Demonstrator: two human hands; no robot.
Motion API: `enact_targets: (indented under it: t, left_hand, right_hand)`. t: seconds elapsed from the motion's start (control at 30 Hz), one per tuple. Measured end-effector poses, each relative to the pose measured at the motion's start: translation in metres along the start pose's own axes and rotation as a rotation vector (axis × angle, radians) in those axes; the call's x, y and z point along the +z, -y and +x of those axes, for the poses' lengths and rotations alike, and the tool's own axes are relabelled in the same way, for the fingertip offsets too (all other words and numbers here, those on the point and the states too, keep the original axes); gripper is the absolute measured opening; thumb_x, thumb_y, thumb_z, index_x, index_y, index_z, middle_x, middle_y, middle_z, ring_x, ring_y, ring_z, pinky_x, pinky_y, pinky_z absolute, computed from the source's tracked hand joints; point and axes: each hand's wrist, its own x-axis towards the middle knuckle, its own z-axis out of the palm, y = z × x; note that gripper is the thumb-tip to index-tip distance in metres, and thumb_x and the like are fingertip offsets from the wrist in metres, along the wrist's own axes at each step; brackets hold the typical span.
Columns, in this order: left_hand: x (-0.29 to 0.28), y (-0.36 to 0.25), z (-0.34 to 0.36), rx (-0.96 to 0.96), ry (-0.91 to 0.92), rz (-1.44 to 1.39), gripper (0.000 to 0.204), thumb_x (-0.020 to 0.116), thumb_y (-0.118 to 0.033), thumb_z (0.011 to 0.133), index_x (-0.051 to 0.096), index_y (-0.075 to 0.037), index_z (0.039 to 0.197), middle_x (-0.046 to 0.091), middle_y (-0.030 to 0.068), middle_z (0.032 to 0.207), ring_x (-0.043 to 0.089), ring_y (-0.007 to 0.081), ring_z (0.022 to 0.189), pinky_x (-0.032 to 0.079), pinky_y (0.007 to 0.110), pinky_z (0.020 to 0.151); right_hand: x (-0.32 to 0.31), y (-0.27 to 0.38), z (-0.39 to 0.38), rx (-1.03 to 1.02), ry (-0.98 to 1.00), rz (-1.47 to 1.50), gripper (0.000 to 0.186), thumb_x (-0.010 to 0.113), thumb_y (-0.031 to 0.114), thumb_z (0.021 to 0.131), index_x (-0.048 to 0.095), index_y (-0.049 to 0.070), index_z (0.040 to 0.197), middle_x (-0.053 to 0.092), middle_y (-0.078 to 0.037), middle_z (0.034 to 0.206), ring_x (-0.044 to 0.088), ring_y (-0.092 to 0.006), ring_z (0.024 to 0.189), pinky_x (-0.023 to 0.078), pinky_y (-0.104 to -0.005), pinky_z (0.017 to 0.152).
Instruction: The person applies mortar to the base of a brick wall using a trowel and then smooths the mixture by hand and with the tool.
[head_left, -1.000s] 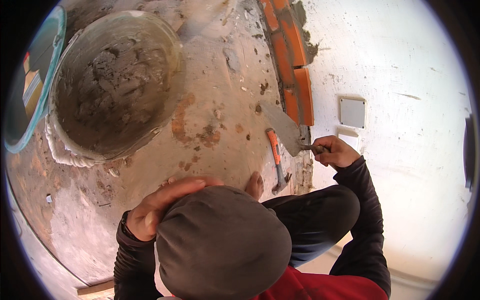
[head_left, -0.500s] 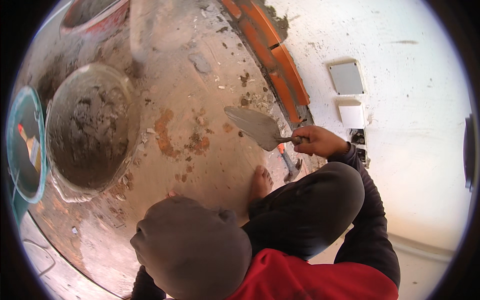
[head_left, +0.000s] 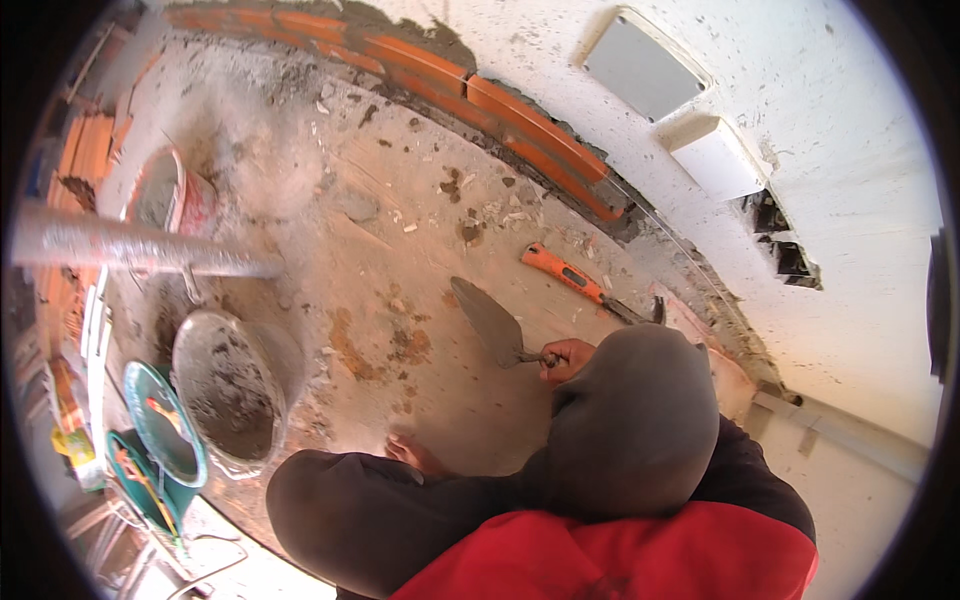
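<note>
My right hand [head_left: 567, 359] is closed around the handle of a pointed trowel [head_left: 487, 325], its grey blade held over the floor and tipped to the far left. My right knee hides part of that wrist and forearm. My left hand does not show. Just beyond the right hand, a hammer [head_left: 565, 270] with an orange handle lies on the floor, its head partly behind my knee. Along the base of the white wall runs a low row of orange bricks [head_left: 540, 130] with grey mortar and a string stretched beside it.
To the left stand a bucket of mortar [head_left: 245, 440], a teal bucket [head_left: 165, 425] with tools and a reddish bucket [head_left: 190, 195]. A pole [head_left: 150, 250] crosses above them. Orange bricks [head_left: 90, 150] are stacked far left. On the wall are a grey cover plate [head_left: 645, 65] and open socket holes [head_left: 780, 240].
My view has swung so that the brick row slants across the top and more of the left side shows. The trowel stays in my right hand, which my knee now partly covers.
</note>
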Motion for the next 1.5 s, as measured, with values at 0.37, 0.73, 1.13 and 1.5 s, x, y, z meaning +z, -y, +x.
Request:
enact_targets:
  t: [0.37, 0.73, 1.13, 1.5]
  left_hand:
    - [0.041, -0.079, -0.026, 0.179, -0.096, 0.348, 0.051, 0.036, -0.037, 0.105, 0.047, 0.003, 0.135, 0.058, 0.0176, 0.131, 0.059, 0.0241, 0.114, 0.044, 0.036, 0.101]
    - [0.219, -0.196, 0.062, 0.644, 0.013, 0.937, 0.054, 0.036, -0.036, 0.104, 0.040, 0.000, 0.144, 0.046, 0.0177, 0.145, 0.047, 0.0265, 0.131, 0.033, 0.037, 0.112]
    - [0.416, -0.126, 0.226, -0.205, 0.167, 0.314, 0.052, 0.051, -0.045, 0.100, 0.047, -0.007, 0.136, 0.060, 0.0090, 0.126, 0.059, 0.0197, 0.099, 0.046, 0.036, 0.084]
    - [0.461, -0.098, 0.279, -0.118, 0.034, 0.417, 0.038, 0.066, -0.047, 0.092, 0.067, -0.011, 0.102, 0.071, 0.0036, 0.092, 0.063, 0.0128, 0.078, 0.040, 0.029, 0.058]
  right_hand:
    - [-0.010, -0.029, 0.026, -0.080, 0.143, 0.051, 0.014, 0.073, 0.015, 0.085, 0.061, 0.010, 0.090, 0.057, 0.004, 0.079, 0.052, -0.0069, 0.075, 0.042, -0.0283, 0.068]
    - [-0.003, -0.015, 0.009, -0.008, -0.032, -0.070, 0.027, 0.073, 0.026, 0.083, 0.065, 0.010, 0.103, 0.064, -0.003, 0.083, 0.058, -0.0104, 0.076, 0.047, -0.0313, 0.070]
    - [-0.006, 0.004, -0.005, -0.129, 0.001, -0.138, 0.033, 0.073, 0.025, 0.081, 0.065, 0.010, 0.110, 0.069, -0.009, 0.093, 0.065, -0.0192, 0.086, 0.049, -0.0367, 0.077]
    - [-0.007, -0.008, -0.005, -0.193, -0.041, -0.198, 0.032, 0.070, 0.025, 0.078, 0.068, 0.010, 0.106, 0.070, -0.012, 0.089, 0.068, -0.0284, 0.084, 0.051, -0.0411, 0.075]
